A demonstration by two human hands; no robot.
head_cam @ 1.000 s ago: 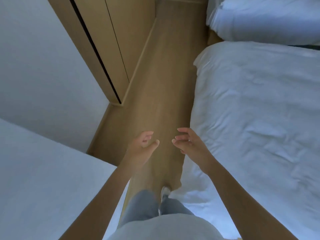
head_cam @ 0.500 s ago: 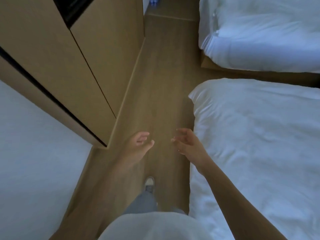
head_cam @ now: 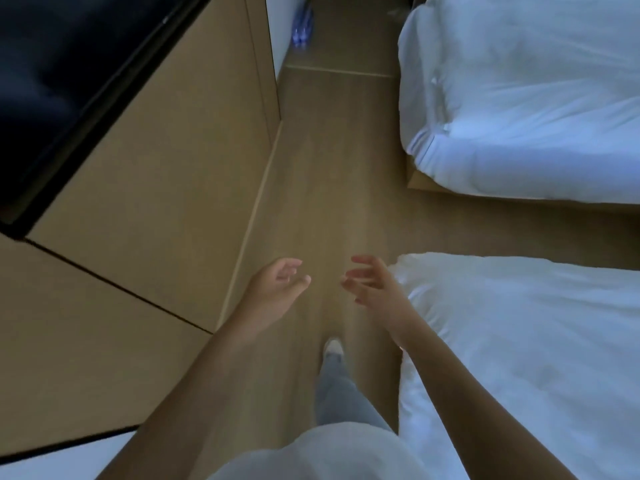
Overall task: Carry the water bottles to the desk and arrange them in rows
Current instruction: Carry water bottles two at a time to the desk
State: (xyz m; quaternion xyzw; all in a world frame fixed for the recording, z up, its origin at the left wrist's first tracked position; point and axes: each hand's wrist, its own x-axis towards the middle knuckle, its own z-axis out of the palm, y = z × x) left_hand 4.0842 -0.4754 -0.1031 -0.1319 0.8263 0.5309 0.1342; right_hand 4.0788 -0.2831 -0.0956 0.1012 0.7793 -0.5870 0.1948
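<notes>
In the head view, the left hand (head_cam: 277, 287) and the right hand (head_cam: 372, 285) are held out empty with fingers loosely spread above the wooden floor (head_cam: 322, 188). What appear to be the water bottles (head_cam: 300, 29) are seen far ahead by the wall, blurred. Light, thin plastic is expected; each is best gripped around the middle, not squeezed.

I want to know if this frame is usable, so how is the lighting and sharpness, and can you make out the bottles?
Head view: dim, bluish light; wide-angle bending of the cabinet edges; both empty hands, left hand and right hand, slightly motion-blurred; water bottles far down the floor, small and soft, count unclear.
</notes>
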